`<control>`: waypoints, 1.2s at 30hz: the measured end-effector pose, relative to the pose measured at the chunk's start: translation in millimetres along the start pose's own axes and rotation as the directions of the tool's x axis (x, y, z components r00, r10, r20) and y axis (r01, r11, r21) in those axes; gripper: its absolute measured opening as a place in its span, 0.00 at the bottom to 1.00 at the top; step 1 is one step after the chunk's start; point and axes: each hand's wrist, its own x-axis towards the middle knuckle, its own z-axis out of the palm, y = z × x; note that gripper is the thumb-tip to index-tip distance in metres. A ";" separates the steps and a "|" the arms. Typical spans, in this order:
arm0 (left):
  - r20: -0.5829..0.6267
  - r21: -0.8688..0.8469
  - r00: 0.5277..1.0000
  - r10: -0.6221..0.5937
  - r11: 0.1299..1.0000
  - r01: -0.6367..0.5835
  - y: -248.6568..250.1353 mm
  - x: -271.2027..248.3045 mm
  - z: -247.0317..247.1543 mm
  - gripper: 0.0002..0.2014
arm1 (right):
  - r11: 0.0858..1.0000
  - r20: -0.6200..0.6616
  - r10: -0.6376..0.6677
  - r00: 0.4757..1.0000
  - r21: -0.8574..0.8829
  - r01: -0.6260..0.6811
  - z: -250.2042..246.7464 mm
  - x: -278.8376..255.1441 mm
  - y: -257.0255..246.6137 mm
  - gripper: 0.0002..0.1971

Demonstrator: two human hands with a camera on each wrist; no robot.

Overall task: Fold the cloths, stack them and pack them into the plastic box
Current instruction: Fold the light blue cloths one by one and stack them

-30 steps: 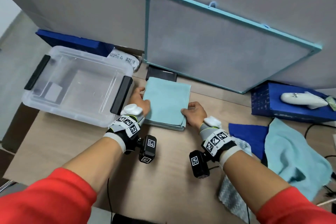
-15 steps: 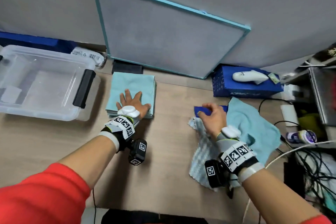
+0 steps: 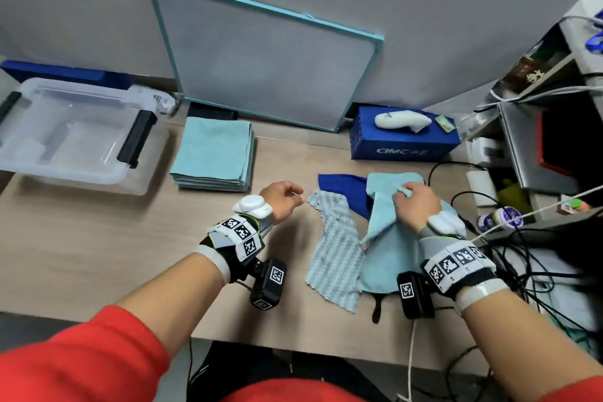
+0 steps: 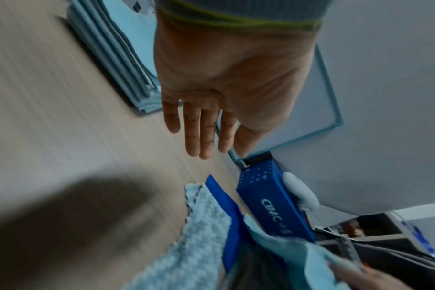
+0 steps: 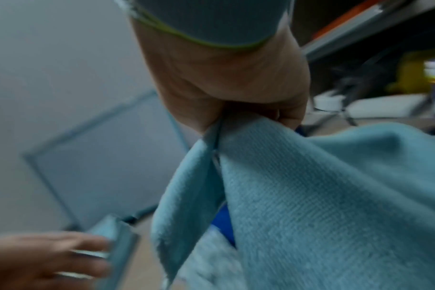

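A teal-framed grey panel (image 3: 261,65) leans against the wall, beyond and left of the grip point. A blue box marked CIMC (image 3: 403,137) lies just beyond the grip, with a white handheld device (image 3: 403,120) on top. Black cables (image 3: 509,258) run right of the grip, near a small printed jar (image 3: 504,217). A wooden table (image 3: 98,238) supports all items.

Wooden table (image 3: 98,238) bears plastic box (image 3: 81,170), folded stack (image 3: 212,153), loose cloths (image 3: 336,254).
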 end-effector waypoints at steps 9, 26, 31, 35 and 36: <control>0.233 -0.383 0.906 0.354 0.889 -0.249 102.8 -69.1 5.7 0.13 | 0.851 -0.033 -0.341 0.939 0.414 0.323 -30.5 -41.0 -76.0 0.04; 0.155 0.189 0.927 0.341 0.911 -0.366 73.5 -133.4 -137.8 0.04 | 0.581 0.298 -0.814 0.499 0.441 0.684 -5.1 -108.4 -171.5 0.30; 0.138 0.170 0.928 0.346 0.915 -0.366 59.1 -155.0 -186.3 0.11 | 0.542 0.404 -0.840 0.363 0.596 0.592 17.5 -129.7 -203.2 0.11; 0.062 0.170 0.916 0.396 0.901 -0.400 45.0 -163.3 -216.2 0.07 | 0.566 0.453 -0.824 0.340 0.658 0.496 31.4 -146.4 -210.2 0.07; 0.043 0.162 0.911 0.409 0.897 -0.410 40.8 -165.1 -224.2 0.09 | 0.570 0.461 -0.821 0.336 0.650 0.502 32.9 -147.7 -209.8 0.06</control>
